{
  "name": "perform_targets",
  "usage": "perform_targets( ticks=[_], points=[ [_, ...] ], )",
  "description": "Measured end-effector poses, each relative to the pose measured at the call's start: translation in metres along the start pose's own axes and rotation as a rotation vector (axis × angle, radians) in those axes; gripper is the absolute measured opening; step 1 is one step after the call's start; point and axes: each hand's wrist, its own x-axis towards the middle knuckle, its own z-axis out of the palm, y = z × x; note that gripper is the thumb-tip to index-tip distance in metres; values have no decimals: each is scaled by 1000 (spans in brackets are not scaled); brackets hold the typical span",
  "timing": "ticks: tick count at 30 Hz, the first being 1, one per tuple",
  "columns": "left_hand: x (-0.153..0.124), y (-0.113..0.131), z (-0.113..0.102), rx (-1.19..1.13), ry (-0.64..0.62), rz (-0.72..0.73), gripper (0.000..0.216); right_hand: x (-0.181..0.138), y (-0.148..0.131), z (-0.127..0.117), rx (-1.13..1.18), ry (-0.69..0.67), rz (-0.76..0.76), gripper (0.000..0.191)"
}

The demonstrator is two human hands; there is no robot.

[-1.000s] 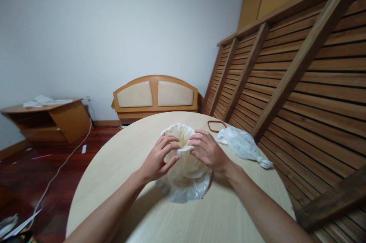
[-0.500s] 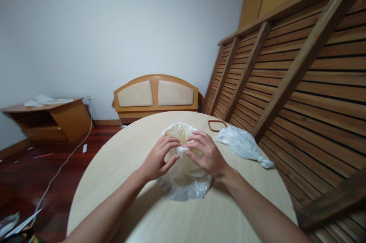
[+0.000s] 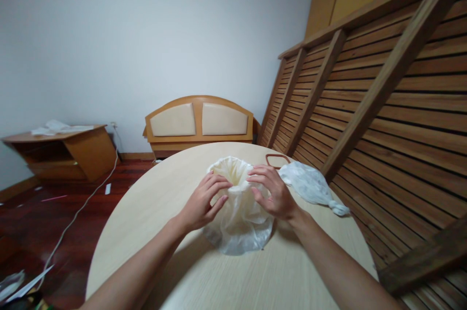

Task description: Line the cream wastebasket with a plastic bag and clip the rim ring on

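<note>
A white plastic bag (image 3: 239, 225) stands upright on the table, its mouth folded outward over a rim and its loose skirt hanging down outside. It looks draped over a bin, whose walls the plastic hides. My left hand (image 3: 204, 200) is at the near left of the mouth; its fingertips touch the folded edge, with the thumb apart from the fingers. On the right side, my right hand (image 3: 275, 193) has its fingers spread over the edge and its thumb held away. Neither hand is closed round the plastic.
The round pale table (image 3: 153, 212) carries a brown ring-shaped frame (image 3: 268, 161) and a knotted, filled white bag (image 3: 310, 183) at the right. A slatted wooden panel (image 3: 365, 105) leans close beside the table. A cable (image 3: 76, 215) runs over the floor at left.
My right hand has moved right along the edge, away from my left hand. The near edge between them has spread and the mouth looks wider. My left hand has hardly moved.
</note>
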Motion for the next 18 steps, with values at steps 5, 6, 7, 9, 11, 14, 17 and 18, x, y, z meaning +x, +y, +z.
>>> perform_targets(
  ticks=[5, 6, 7, 9, 11, 14, 17, 18],
  points=[
    [1, 0, -1, 18, -5, 14, 26, 3, -12, 6, 8, -59, -31, 19],
    [1, 0, 0, 19, 1, 17, 26, 3, -13, 7, 6, -46, -37, 16],
    [1, 0, 0, 19, 7, 20, 25, 3, -15, 7, 6, -31, -46, 15],
    [1, -1, 0, 18, 23, 21, 23, 3, -16, 6, 17, -15, -80, 16],
    [0, -1, 1, 13, 34, 16, 22, 4, -15, 4, 32, -10, -113, 19],
    [0, -1, 1, 3, 36, 9, 21, 4, -12, 0, 23, 13, -98, 26],
    [-1, 1, 1, 10, 43, -22, 19, 3, -7, -1, -24, 11, -31, 27],
    [-1, 2, 2, 17, 52, -38, 19, 2, -6, -1, -32, 2, -22, 26]
  ],
)
